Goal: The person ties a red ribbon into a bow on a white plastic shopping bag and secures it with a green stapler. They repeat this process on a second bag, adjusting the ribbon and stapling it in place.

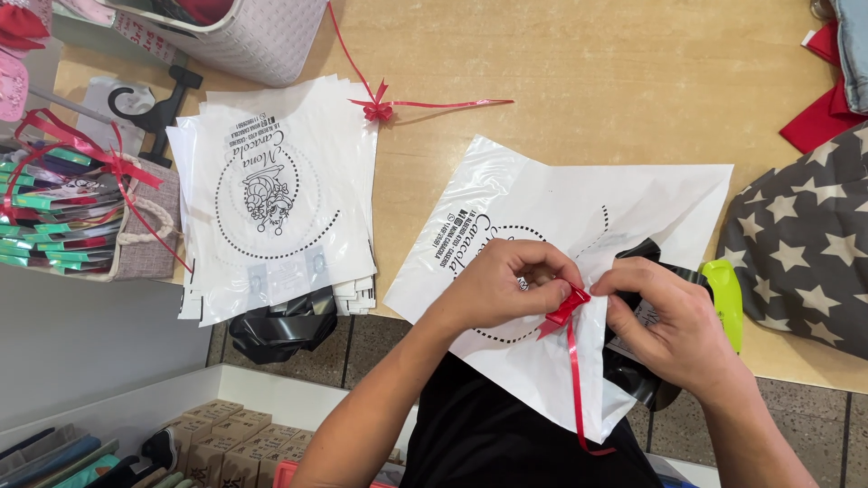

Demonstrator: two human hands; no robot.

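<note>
Both grips, left hand (pixel 495 287) and right hand (pixel 665 318), are pinching closed on the red ribbon (pixel 567 309) between them, tying it onto the white bag (pixel 579 217); tightening likely needs steady opposing pulls.

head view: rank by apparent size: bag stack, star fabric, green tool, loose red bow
1. bag stack
2. star fabric, cut off by the frame, so unsure
3. green tool, partly hidden
4. loose red bow, knot only
</note>
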